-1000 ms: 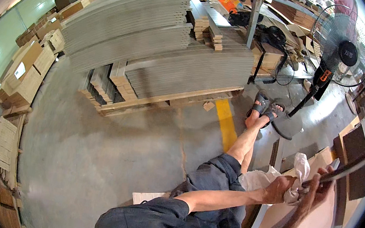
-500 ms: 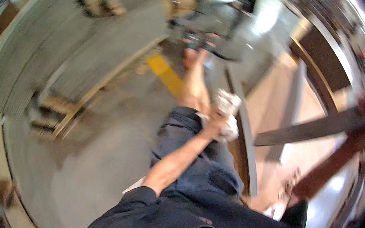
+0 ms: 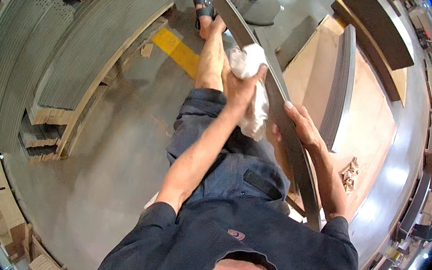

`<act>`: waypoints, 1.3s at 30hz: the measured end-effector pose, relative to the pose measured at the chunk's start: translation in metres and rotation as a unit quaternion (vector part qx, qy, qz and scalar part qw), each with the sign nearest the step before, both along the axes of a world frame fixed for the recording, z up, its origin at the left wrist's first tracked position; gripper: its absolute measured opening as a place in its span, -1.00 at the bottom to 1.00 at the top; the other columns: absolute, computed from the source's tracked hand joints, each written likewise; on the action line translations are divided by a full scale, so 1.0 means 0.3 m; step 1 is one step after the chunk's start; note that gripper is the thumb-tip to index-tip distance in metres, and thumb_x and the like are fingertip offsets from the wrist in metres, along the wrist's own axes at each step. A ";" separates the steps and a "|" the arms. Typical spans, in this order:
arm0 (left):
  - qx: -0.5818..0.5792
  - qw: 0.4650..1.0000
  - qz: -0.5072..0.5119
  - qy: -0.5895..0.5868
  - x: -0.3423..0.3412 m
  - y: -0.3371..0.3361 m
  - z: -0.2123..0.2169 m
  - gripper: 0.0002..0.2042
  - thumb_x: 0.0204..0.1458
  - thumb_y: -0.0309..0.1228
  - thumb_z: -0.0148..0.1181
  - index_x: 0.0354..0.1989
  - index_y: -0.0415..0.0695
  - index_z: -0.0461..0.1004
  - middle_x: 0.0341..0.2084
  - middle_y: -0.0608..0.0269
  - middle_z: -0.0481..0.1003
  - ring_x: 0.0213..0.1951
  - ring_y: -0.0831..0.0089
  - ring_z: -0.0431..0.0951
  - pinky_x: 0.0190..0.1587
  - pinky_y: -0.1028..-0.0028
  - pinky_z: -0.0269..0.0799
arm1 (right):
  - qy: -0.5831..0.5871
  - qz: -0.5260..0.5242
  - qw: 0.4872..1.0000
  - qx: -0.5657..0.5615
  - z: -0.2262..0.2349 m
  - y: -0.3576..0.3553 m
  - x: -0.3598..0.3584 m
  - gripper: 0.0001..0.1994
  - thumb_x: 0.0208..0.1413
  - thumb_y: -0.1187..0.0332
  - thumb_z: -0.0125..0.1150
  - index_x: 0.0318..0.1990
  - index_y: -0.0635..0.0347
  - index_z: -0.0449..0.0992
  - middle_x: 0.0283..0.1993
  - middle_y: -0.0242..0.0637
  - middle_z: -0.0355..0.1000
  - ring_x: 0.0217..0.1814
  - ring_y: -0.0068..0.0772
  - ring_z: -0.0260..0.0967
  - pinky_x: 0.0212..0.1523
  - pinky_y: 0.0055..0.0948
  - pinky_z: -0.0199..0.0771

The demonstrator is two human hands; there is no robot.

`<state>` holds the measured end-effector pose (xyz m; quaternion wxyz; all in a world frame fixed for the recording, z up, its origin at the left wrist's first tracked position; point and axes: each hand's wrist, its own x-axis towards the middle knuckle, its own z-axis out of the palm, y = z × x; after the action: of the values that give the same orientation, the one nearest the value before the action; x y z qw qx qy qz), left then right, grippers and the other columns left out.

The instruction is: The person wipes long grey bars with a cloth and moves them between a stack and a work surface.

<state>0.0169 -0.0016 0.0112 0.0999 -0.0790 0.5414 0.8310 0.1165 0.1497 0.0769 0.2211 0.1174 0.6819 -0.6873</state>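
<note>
The cloth (image 3: 247, 62) is white, the long strip (image 3: 293, 145) dark grey-brown, the floor stripe (image 3: 175, 50) yellow.

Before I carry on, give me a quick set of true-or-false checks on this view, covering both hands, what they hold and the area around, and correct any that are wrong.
1. The left hand holds a white cloth. True.
2. The right hand is clear of the long dark board. False: it holds the board.
3. A yellow stripe runs along the floor, to the left of the legs. True.
4. No footwear shows. False: dark sandals are being worn.
5. Stacked grey boards are at the left of the view. True.
</note>
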 end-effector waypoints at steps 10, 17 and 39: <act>0.167 0.967 0.142 -0.133 -0.219 -0.254 -0.318 -0.39 -0.02 -0.42 0.34 0.19 -0.22 0.19 0.01 0.12 0.41 0.02 0.20 0.46 0.02 0.22 0.45 | 0.180 0.023 0.913 0.366 -0.271 0.244 0.185 -0.40 0.12 0.10 0.16 0.22 0.32 0.27 0.08 0.06 0.38 0.10 -0.05 0.34 0.08 -0.16 0.33; 0.136 0.977 0.128 -0.100 -0.131 -0.219 -0.335 -0.42 -0.05 -0.52 0.35 0.16 -0.25 0.24 0.00 0.14 0.41 -0.02 0.29 0.46 -0.02 0.29 0.45 | 0.115 -0.003 0.804 0.583 -0.555 0.331 0.088 -0.40 0.07 0.21 0.22 0.24 0.21 0.19 -0.02 0.13 0.36 0.02 0.18 0.35 -0.02 0.00 0.39; 0.036 0.991 0.087 -0.092 -0.122 -0.218 -0.349 -0.44 -0.09 -0.42 0.41 0.08 -0.32 0.32 -0.05 0.09 0.46 -0.06 0.28 0.50 -0.04 0.29 0.47 | 0.076 0.030 0.772 0.630 -0.668 0.269 -0.241 -0.34 0.05 0.12 0.23 0.23 0.28 0.18 -0.04 0.12 0.40 0.02 0.15 0.37 -0.04 0.01 0.41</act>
<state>-0.0197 -0.0672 -0.0934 0.0794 -0.1978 0.4904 0.8450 0.0443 0.2306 -0.1236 0.0653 0.1575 0.9799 -0.1037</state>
